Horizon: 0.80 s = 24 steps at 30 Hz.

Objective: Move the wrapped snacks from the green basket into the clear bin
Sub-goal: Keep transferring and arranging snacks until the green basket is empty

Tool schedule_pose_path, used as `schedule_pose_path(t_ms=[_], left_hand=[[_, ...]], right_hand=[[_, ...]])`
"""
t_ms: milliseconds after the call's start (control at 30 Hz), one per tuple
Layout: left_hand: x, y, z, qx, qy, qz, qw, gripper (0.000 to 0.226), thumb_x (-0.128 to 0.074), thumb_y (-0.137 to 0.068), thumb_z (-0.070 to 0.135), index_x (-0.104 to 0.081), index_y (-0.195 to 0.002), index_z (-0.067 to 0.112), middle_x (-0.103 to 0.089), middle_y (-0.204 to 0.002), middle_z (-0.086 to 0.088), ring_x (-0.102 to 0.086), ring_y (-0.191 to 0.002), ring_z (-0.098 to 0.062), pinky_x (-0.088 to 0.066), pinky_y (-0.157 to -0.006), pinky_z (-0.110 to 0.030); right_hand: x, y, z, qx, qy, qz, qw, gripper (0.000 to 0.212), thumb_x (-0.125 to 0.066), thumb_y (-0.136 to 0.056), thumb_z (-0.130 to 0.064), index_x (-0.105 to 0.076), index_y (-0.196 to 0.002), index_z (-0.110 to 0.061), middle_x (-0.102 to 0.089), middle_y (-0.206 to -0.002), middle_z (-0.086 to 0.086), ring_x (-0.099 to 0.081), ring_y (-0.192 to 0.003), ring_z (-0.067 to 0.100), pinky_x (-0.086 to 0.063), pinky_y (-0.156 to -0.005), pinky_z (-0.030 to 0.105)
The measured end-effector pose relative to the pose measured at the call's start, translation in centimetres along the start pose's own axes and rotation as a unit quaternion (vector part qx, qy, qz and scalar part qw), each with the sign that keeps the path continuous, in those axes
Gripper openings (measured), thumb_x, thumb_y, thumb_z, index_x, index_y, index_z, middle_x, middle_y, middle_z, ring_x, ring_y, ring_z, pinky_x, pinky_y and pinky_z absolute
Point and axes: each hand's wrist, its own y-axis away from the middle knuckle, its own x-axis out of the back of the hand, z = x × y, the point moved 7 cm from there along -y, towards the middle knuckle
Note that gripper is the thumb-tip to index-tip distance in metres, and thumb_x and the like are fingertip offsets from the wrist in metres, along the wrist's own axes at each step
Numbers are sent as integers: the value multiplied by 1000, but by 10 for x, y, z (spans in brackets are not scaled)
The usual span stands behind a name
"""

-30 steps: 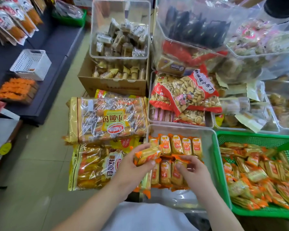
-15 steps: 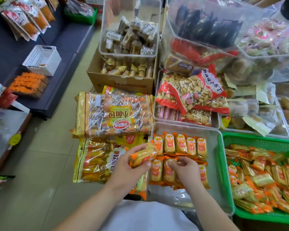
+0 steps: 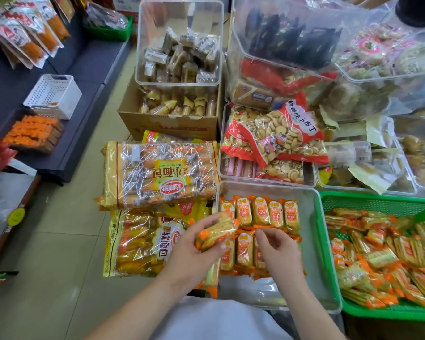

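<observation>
Yellow bread bags lie stacked at far left. Just right of them, our left hand grips one orange-ended wrapped snack, tilted, at the left edge of the clear bin. Inside the bin, two rows of the same snacks lie side by side. Our right hand hovers over the near row, fingers loosely curled, holding nothing we can see. The hands are apart. Green basket, just beside the bin's right wall, holds a loose heap.
</observation>
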Motion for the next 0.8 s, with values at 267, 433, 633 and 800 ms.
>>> schedule_pose_path(t_ms=[267, 433, 633, 800], left_hand=[[-39, -8, 2, -47, -50, -55, 996, 56, -80, -90, 8, -66, -131, 44, -67, -128, -3, -70, -111, -11, -58, -86, -24], [-45, -15, -1, -58, -148, -61, 985, 59, -73, -81, 39, -59, -136, 52, -66, -120, -1, -70, -105, -17, -62, -90, -45], [-46, -15, 0, -68, -191, -56, 978, 64, -73, -79, 29, -56, -132, 61, -66, -118, 7, -66, -106, -10, -60, -89, -41], [-41, -10, -1, -59, -157, -48, 985, 59, -78, -91, 20, -58, -134, 55, -56, -138, 21, -53, -127, 6, -51, -102, -17]], right_hand=[[6, 37, -72, -11, -198, -93, 976, 41, -67, -83, -62, -79, -95, -25, -76, -81, 8, -70, -70, 25, -61, -67, 45], [10, 42, -69, 30, -232, -116, 965, 36, -65, -91, -44, -73, -122, -29, -76, -95, 10, -72, -78, 29, -62, -66, 45], [0, 49, -63, 53, -227, -175, 957, 59, -80, -81, -27, -63, -137, -23, -76, -112, 9, -72, -97, 25, -61, -76, 37], [41, 32, -52, 42, -232, -22, 972, 31, -86, -82, -16, -73, -110, -16, -68, -91, 16, -67, -83, 22, -57, -81, 41]])
